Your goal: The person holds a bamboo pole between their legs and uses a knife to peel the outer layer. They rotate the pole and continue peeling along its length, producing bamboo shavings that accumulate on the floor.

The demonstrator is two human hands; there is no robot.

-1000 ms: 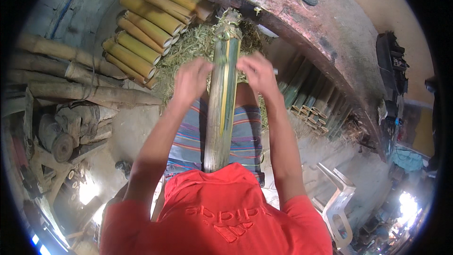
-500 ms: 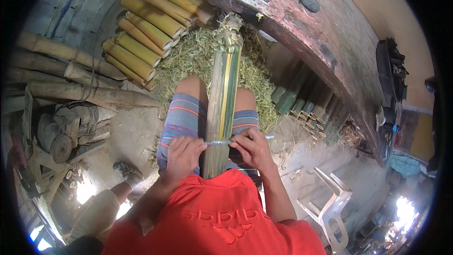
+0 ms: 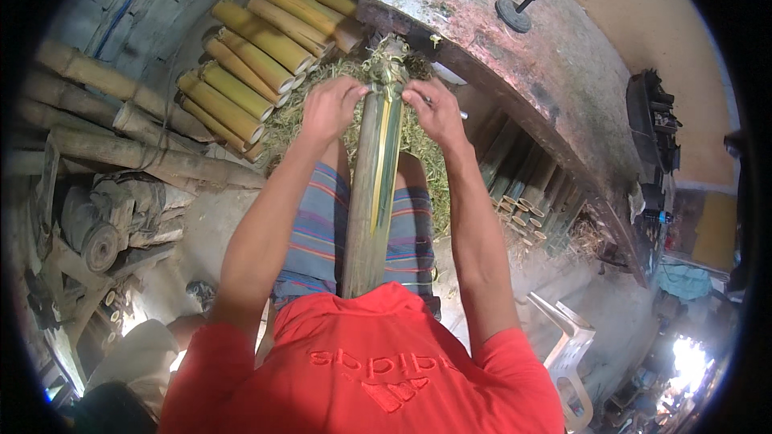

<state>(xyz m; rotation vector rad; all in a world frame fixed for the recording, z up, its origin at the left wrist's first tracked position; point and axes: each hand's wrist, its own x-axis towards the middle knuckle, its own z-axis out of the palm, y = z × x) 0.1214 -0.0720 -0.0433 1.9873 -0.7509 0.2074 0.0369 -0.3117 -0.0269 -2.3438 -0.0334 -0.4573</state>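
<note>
1. One bamboo pole (image 3: 366, 201) runs between your knees, its near end against your red shirt (image 3: 378, 362).
2. The work looks partly done: a yellow strip (image 3: 383, 165) is bared lengthwise, while the dull left flank appears unscraped.
3. Near the far end, your left hand (image 3: 331, 108) and right hand (image 3: 438, 115) each pinch a thin metal tool (image 3: 463, 115) in a closed grip; its middle is hard to make out.
4. Curled shavings (image 3: 388, 63) bunch just beyond your hands.
5. Open room runs along the pole toward you; the counter (image 3: 535, 72) edge lies near your right, cut yellow tubes (image 3: 261, 36) ahead-left.
</note>
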